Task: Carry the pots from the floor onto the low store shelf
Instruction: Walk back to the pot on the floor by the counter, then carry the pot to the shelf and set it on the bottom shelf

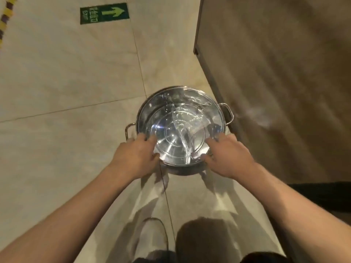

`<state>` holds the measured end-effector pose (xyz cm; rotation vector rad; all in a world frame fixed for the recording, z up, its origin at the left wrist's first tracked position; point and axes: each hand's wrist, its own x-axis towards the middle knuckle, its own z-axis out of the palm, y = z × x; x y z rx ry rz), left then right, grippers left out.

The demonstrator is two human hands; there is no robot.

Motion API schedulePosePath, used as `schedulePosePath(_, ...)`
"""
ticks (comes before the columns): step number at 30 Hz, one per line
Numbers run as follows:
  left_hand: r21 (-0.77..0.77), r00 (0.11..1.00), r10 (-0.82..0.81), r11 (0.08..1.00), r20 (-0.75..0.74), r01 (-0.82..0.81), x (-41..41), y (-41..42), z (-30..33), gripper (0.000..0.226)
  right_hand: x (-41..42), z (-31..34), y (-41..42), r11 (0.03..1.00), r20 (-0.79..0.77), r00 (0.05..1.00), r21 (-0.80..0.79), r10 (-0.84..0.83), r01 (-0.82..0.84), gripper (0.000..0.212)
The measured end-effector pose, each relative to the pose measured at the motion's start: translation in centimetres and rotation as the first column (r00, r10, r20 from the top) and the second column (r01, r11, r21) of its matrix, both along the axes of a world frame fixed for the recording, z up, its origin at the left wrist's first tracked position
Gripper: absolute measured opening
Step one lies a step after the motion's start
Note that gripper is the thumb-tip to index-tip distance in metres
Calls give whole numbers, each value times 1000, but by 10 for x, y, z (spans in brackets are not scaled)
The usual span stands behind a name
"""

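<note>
A shiny steel pot (180, 118) with an inner divider and two side loop handles stands on the tiled floor, close to the edge of the low brown shelf (275, 73) on its right. My left hand (135, 155) is at the pot's near-left rim, fingers spread, thumb lying over the rim. My right hand (228, 158) is at the near-right rim, index finger and thumb reaching over the edge into the pot. Neither hand is on a handle, and I see no closed grip. The view is slightly blurred.
A green exit arrow sticker (104, 13) lies on the floor at the back left. Yellow-and-dark striped tape (5, 18) runs along the far left edge. My legs and a shoe (152, 238) are directly below the pot. Beige floor tiles (66, 82) stretch to the left.
</note>
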<state>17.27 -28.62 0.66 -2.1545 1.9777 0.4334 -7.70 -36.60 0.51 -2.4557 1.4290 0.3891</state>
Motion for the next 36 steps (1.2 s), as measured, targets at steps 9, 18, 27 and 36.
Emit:
schedulePosePath(9, -51, 973, 149, 986, -177, -161, -10, 27, -76, 37, -28, -44, -18, 996, 92, 992, 5, 84, -85, 54)
schedulePosePath(18, -142, 883, 397, 887, -249, -439, 44, -21, -93, 62, -1, -64, -79, 873, 284, 843, 324, -457, 364, 78)
schedulePosePath(27, -15, 787, 402, 887, -467, -462, 41, 12, -86, 64, -2, -62, -37, 862, 168, 876, 335, -452, 380, 77)
schedulePosePath(36, -39, 831, 438, 877, -343, -478, 45, 62, -88, 47, -42, -43, -11, 977, 48, 976, -2, -213, 214, 38)
